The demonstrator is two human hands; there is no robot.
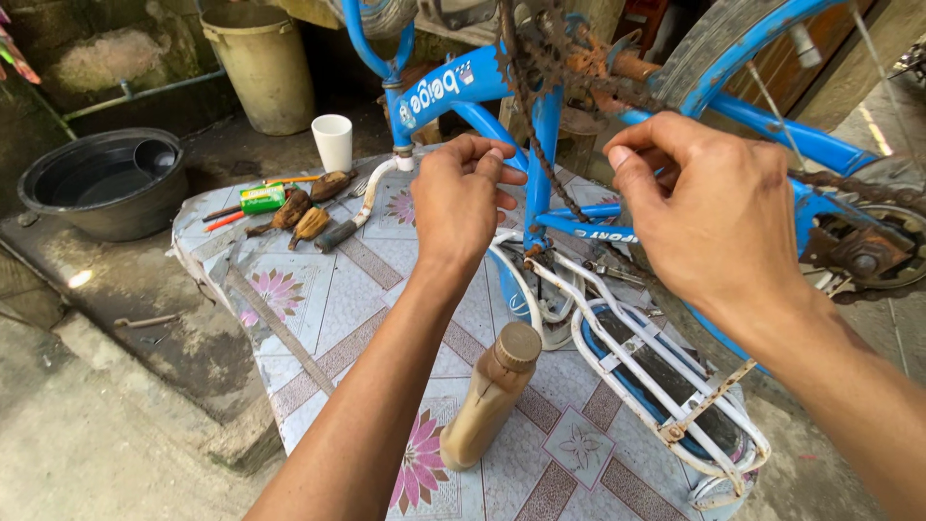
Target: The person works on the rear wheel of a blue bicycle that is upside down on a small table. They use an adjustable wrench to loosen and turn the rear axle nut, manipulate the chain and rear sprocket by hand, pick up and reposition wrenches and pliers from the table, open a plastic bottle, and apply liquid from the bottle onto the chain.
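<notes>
Blue bicycle [540, 116] lay upside down, seat end resting on a patterned floral sheet [328, 299] spread over the ground. All positions noted relative to the bicycle.

Rusty chain [540, 145] hung slack down across the frame from the crank area at top.

White wire rack [656, 386] sat below the frame, toward the camera.

Dark round basin [106, 183] stood well left of the bicycle; a pale bucket [262, 68] stood upper left.

Left hand [463, 193] was raised just in front of the frame, fingers curled and pinched narrow beside the chain; whether it gripped the chain, cannot tell.

Right hand [714, 212] hovered right of the frame near the rear wheel, fingers bent inward, contents hidden.

Brown capped bottle [492, 396] stood below the frame.

White cup [334, 142] stood left of the frame, with small tools [289, 207] scattered nearby.
</notes>
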